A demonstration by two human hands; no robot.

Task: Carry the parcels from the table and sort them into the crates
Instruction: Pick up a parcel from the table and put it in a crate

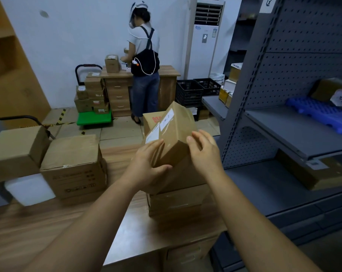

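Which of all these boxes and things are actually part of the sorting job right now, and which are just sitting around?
Part of the job:
- small parcel, held tilted by the left hand and right hand
- stacked parcels on the table
- black crates on the floor

Just around:
- green trolley loaded with boxes
- air conditioner
- grey shelving

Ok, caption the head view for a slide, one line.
Both hands, left hand and right hand, lift a tilted cardboard parcel above the stacked boxes on the wooden table.
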